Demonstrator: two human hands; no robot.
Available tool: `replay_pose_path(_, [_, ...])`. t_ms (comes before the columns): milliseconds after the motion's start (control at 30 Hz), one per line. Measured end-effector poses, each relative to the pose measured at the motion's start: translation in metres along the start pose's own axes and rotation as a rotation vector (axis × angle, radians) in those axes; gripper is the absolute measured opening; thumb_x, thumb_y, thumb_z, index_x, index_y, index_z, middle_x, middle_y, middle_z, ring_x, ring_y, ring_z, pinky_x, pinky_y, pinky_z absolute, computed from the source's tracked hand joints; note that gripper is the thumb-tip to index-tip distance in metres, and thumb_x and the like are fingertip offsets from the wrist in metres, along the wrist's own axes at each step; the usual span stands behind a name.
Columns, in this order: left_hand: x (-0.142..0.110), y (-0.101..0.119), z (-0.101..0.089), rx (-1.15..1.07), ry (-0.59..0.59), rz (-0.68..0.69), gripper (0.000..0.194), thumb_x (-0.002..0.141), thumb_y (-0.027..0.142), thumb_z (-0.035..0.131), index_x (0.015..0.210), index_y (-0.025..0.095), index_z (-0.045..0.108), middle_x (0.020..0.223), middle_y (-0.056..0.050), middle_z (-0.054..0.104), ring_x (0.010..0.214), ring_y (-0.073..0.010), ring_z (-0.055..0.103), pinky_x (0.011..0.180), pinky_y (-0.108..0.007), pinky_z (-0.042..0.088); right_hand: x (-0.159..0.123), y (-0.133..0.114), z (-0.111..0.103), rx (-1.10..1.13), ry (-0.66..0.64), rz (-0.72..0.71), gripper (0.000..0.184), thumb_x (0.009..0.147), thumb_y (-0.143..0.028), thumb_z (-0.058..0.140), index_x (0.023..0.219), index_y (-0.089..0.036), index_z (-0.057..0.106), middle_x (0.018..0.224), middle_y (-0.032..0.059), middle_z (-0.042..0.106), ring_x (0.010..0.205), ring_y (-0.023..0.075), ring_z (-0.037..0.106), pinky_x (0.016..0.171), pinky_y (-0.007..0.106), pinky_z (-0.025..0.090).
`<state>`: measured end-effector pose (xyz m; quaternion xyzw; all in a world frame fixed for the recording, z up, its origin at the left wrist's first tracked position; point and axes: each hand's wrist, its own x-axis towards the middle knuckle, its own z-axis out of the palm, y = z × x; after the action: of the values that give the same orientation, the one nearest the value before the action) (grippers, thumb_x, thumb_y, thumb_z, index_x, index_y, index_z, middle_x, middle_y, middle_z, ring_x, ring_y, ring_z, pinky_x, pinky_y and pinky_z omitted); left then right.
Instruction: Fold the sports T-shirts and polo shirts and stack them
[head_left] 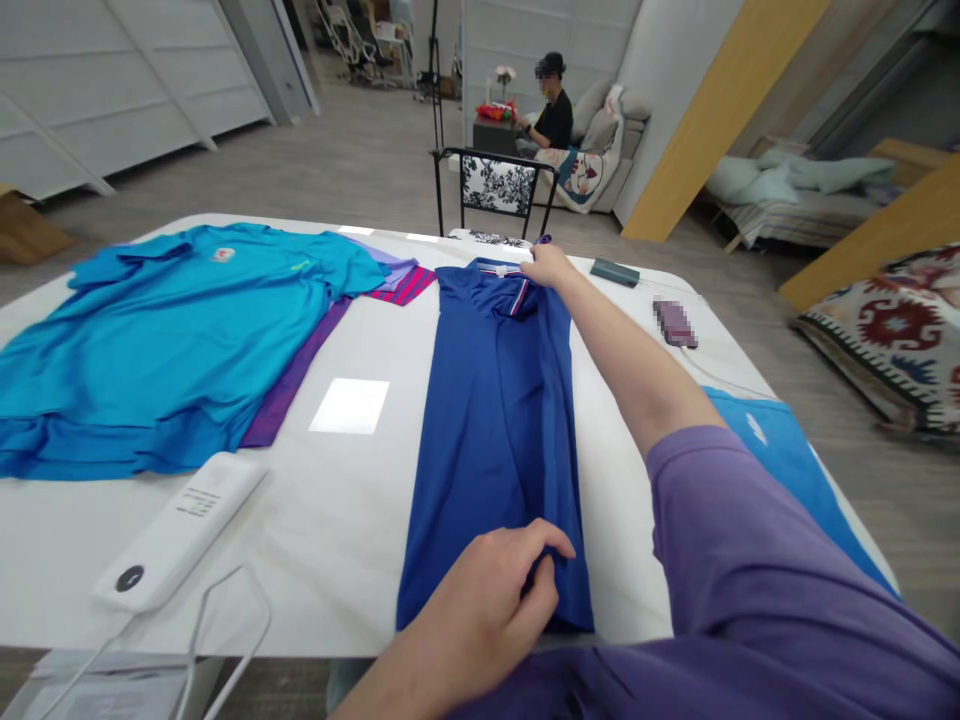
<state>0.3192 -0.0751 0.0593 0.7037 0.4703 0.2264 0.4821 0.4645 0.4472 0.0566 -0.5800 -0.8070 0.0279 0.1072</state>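
Note:
A dark blue polo shirt (480,420) lies lengthwise in front of me, folded into a long strip. Its collar, edged with white and red stripes, points to the far side. My right hand (547,266) reaches to the far end and closes on the cloth at the shoulder, beside the collar. Near the hem, my left hand (506,585) has its fingers curled, thumb and forefinger close together at the folded right edge. The cloth between those fingertips is mostly hidden.
Left on the white table (375,560) lie a turquoise shirt (187,350), purple and striped cloth, and a white device (180,535) with a cable. At right are a dark case (615,273), a phone (675,323) and blue cloth (780,450). A chair (496,185) stands beyond; a person (555,115) sits farther back.

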Motion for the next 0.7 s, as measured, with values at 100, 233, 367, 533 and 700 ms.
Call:
replay_pose_path(100, [-0.02,-0.02,-0.009,0.016,0.014,-0.087,0.032,0.111,0.027,0.049,0.126,0.04,0.075,0.109,0.007,0.086,0.093,-0.0172,0.08,0.087,-0.028,0.058,0.011,-0.069,0.033,-0.016,-0.092,-0.107,0.06,0.106,-0.038,0.064,0.153,-0.002,0.074,0.156,0.0232,0.072,0.145,0.0379,0.068,0.128,0.045,0.052])
replay_pose_path(233, [-0.038,-0.046,-0.008,0.007,0.013,-0.182,0.03,0.106,0.026,0.05,0.118,0.04,0.074,0.098,0.007,0.083,0.088,-0.019,0.079,0.081,-0.03,0.056,0.008,-0.132,0.075,-0.048,-0.199,-0.2,0.06,0.106,-0.041,0.065,0.151,-0.001,0.075,0.158,0.025,0.07,0.147,0.0383,0.068,0.126,0.043,0.054])
replay_pose_path(367, [-0.048,-0.062,-0.001,0.058,-0.047,-0.185,0.032,0.102,0.027,0.055,0.123,0.042,0.073,0.098,0.004,0.084,0.096,-0.0236,0.082,0.084,-0.034,0.056,0.006,-0.161,0.096,-0.068,-0.245,-0.183,0.067,0.104,-0.047,0.069,0.151,0.0,0.075,0.158,0.0278,0.069,0.146,0.0416,0.069,0.125,0.047,0.056])
replay_pose_path(533, [-0.057,-0.062,-0.013,0.27,-0.135,-0.255,0.036,0.11,0.044,0.054,0.14,0.043,0.073,0.095,-0.001,0.085,0.09,-0.0313,0.083,0.078,-0.041,0.056,0.017,-0.155,0.091,0.085,-0.197,-0.14,0.076,0.112,-0.043,0.054,0.182,-0.015,0.045,0.165,0.0163,0.067,0.152,0.0358,0.065,0.127,0.049,0.054])
replay_pose_path(700, [-0.037,-0.061,-0.02,0.333,0.054,-0.077,0.034,0.115,0.055,0.056,0.143,0.044,0.073,0.127,-0.003,0.086,0.117,-0.0311,0.081,0.1,-0.05,0.063,0.014,-0.121,0.091,0.067,-0.071,-0.189,0.067,0.118,-0.043,0.039,0.176,-0.012,0.052,0.173,0.0186,0.06,0.16,0.0369,0.055,0.134,0.059,0.045])
